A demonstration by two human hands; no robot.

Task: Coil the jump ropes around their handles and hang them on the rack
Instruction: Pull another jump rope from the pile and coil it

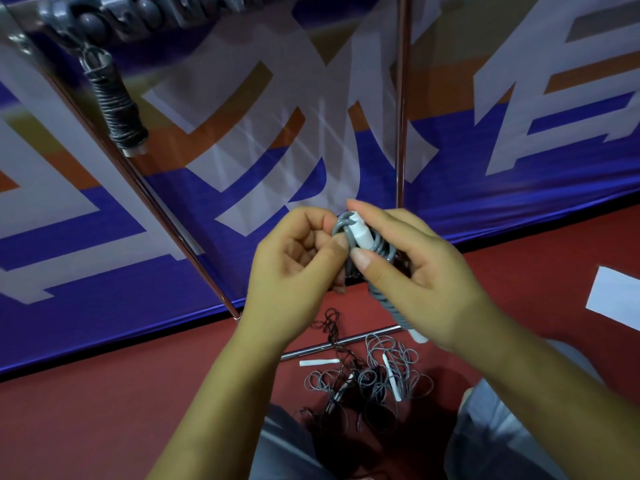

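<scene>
At frame centre, both hands work one jump rope. Right hand grasps the coiled jump rope, thumb and fingers curled round its white handles and grey cord windings; the bundle runs down toward 5 o'clock, its white lower tip showing beneath the palm. Left hand is clenched on the grey cord loop at the bundle's upper end, fingers curled inward, thumb touching the cord.

At 11 o'clock, a wound jump rope hangs by a small loop from the rack, a grey bar with rounded pegs across the upper edge. Chrome rack poles descend from 12 o'clock and diagonally from 10 o'clock toward centre.

At 6 o'clock, on the red floor, loose jump ropes lie tangled, grey and dark cords with white handles among them, across a chrome base bar. Behind, a blue banner with large white and orange characters. At 3 o'clock, a white sheet on the floor.
</scene>
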